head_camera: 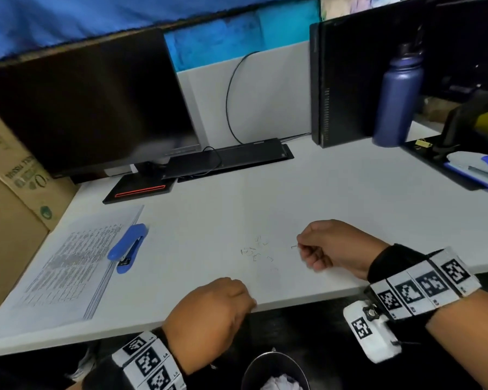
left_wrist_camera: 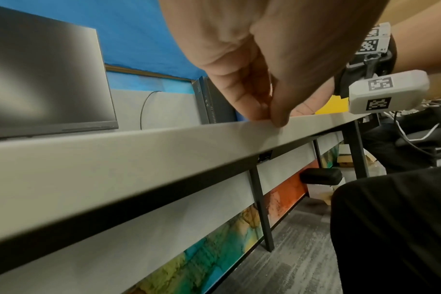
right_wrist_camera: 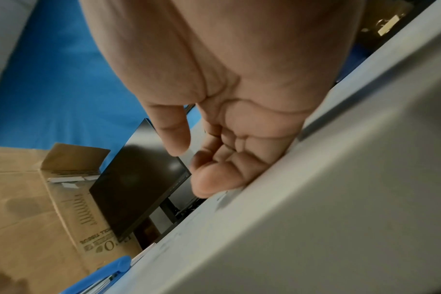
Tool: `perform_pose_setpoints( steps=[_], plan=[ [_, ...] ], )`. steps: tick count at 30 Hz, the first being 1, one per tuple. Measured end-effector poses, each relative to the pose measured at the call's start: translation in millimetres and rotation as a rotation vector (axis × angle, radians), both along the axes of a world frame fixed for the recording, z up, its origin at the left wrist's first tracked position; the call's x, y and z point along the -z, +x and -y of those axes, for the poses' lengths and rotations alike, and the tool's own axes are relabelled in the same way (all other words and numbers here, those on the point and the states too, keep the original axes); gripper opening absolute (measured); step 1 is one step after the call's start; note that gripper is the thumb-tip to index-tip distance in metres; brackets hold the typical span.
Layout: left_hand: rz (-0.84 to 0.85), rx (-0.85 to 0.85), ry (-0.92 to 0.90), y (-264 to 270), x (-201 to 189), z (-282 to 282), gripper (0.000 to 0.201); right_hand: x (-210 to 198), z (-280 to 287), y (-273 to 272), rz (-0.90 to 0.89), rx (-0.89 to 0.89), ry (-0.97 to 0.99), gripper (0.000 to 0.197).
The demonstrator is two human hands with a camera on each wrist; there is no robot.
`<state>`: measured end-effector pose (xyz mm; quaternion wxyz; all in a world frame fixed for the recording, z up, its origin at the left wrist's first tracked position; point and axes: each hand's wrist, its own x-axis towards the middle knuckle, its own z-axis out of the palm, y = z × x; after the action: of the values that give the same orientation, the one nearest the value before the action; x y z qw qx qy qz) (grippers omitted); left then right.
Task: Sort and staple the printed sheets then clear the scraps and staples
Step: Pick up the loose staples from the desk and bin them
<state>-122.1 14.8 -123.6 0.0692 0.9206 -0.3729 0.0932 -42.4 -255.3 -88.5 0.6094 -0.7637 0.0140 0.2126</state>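
Note:
Several loose staples (head_camera: 255,253) lie scattered mid-desk on the white desk (head_camera: 265,198). One staple (head_camera: 293,246) lies apart, right at my right hand's index fingertip. My right hand (head_camera: 324,246) (right_wrist_camera: 214,159) rests its outer edge on the desk, fingers curled, thumb slightly off the index; no held object shows. My left hand (head_camera: 223,302) (left_wrist_camera: 264,99) sits at the desk's front edge, fingers curled with thumb and fingertips together; its inside is hidden. The printed sheets (head_camera: 68,266) lie stacked at the left, with the blue stapler (head_camera: 128,246) (right_wrist_camera: 101,276) on their right edge.
A dark bin (head_camera: 265,364) with crumpled paper stands under the desk's front edge between my arms. A monitor (head_camera: 82,108) and cardboard box (head_camera: 9,192) are back left. A blue bottle (head_camera: 397,99), PC tower (head_camera: 344,80) and black tray (head_camera: 434,164) are back right.

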Motion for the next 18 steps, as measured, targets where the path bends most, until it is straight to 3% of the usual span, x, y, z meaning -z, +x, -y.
perform_pose_setpoints(
  steps=[2, 4, 7, 9, 11, 14, 16, 18],
  plan=[
    [-0.043, -0.033, -0.022, -2.0, -4.7, -1.3, 0.023, -1.7, 0.6, -1.3, 0.045, -0.021, -0.063, 0.015],
    [-0.121, -0.176, -0.155, 0.7, -12.4, -1.5, 0.014, -4.3, 2.3, -1.3, 0.149, -0.060, -0.208, 0.015],
    [-0.531, -0.522, -0.657, 19.7, -35.7, -1.3, 0.023, -9.4, 1.1, 1.5, 0.179, -0.144, -0.321, 0.020],
    [-0.728, -0.654, -0.915, 37.6, -51.5, -3.5, 0.022, -9.6, -3.0, 5.9, 0.082, -0.137, -0.274, 0.031],
    [-0.848, -0.698, -1.000, 55.4, -63.3, -5.8, 0.020, -8.6, -11.1, 9.3, -0.010, -0.019, -0.145, 0.034],
    [-0.905, -0.721, -0.812, 79.1, -71.5, -3.4, 0.023, -7.5, -28.0, 8.3, -0.124, 0.092, 0.085, 0.030],
    [-0.827, -0.698, -0.492, 92.0, -70.6, 3.8, 0.028, -8.0, -36.8, 3.2, -0.220, 0.098, 0.264, 0.028],
    [-0.640, -0.644, -0.155, 103.5, -67.6, 11.2, 0.031, -9.0, -36.5, 1.6, -0.221, 0.123, 0.334, 0.026]
  ],
)
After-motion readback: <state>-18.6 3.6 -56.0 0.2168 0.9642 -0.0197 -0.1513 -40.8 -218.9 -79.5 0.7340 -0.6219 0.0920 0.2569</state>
